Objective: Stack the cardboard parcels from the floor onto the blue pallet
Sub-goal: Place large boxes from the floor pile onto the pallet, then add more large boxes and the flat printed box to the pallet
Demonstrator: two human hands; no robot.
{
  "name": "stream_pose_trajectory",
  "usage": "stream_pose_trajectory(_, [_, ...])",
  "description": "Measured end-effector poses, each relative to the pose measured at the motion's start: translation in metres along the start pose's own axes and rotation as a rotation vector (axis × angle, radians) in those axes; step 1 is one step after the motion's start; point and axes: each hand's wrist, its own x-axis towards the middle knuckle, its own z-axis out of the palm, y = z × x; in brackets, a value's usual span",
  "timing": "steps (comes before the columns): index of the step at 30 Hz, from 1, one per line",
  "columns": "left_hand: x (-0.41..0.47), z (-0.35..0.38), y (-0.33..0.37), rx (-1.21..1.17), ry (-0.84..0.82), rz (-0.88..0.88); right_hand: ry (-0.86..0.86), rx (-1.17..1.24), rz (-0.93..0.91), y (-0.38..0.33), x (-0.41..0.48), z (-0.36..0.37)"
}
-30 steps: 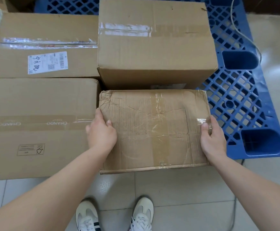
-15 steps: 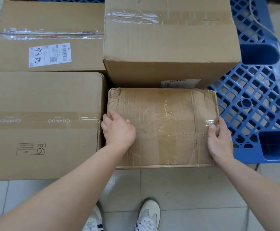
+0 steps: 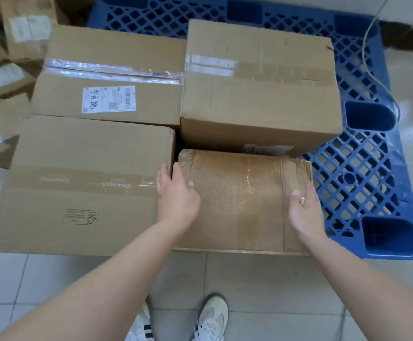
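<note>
Cardboard down: crumpled parcel [image 3: 245, 200] on blue pallet [image 3: 363, 180].
Your hands: left hand [image 3: 176, 195], right hand [image 3: 304, 210] released, flanking it.
Remaining: floor parcels [image 3: 3, 77] beyond left hand.

Crumpled, taped cardboard parcel [image 3: 242, 200] flat on blue pallet [image 3: 395, 183], touching taller parcel [image 3: 259, 94] behind

Near-right parcel [image 3: 245, 200] on the pallet [image 3: 363, 183], in front of far-right parcel [image 3: 259, 94], just right of near-left parcel [image 3: 82, 183], with far-left parcel [image 3: 112, 94] behind that.
</note>
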Motion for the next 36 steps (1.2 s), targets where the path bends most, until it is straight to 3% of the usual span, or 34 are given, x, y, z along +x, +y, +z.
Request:
stream_pose_trajectory(9, [-0.005, -0.159, 0.002, -0.057, 0.096, -0.054, 0.019, 0.066, -0.132, -0.164, -0.058, -0.022])
stream_pose_trajectory(17, [0.001, -0.294, -0.022, -0.136, 0.208, -0.072, -0.012, 0.159, -0.287, -0.316, -0.104, 0.001])
stream_pose_trajectory(36, [0.08, -0.482, -0.098, -0.409, 0.448, -0.254, -0.236, 0.072, -0.582, -0.527, -0.152, 0.114])
